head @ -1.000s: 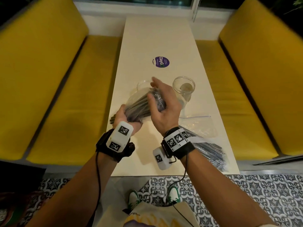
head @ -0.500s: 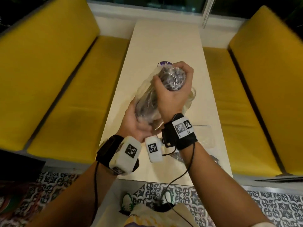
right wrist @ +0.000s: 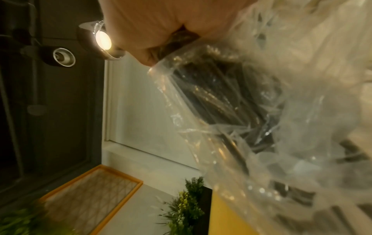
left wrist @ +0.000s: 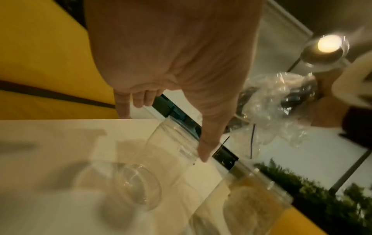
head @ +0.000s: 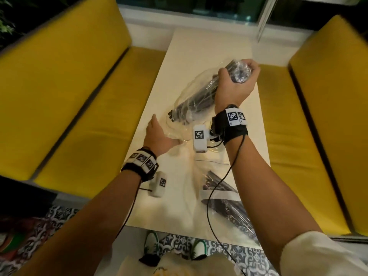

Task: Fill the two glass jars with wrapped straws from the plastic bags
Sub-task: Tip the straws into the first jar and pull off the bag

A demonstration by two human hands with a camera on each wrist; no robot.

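**Straw bag tipped over the near jar**

I see yellow cushioned benches point(head: 65, 92) on both sides, smooth and matte, flanking a long cream table point(head: 201, 46) with a flat, faintly glossy top.

My right arm reaches forward with the wrist cocked upward. The right hand point(head: 234, 84) is fisted round the upper end of a crinkled clear plastic bag point(head: 196, 92), fingers wrapped tight about the bundle inside. The dark wrapped straws point(head: 185, 110) form a thick cylinder; its long axis runs diagonally, the high end at my fist, the low open end pointing down and left toward me, straw tips poking out just above a glass jar point(left wrist: 167, 152).

My left arm lies lower, left hand point(head: 157, 136) spread loosely, fingers fairly straight; in the left wrist view the thumb point(left wrist: 209, 139) touches the rim of that clear, round jar. A second glass jar point(left wrist: 259, 205) stands just beside it, blurred. I cannot tell whether either holds straws.

A second plastic bag of dark straws point(head: 225, 202) lies flat at the table's near right corner.
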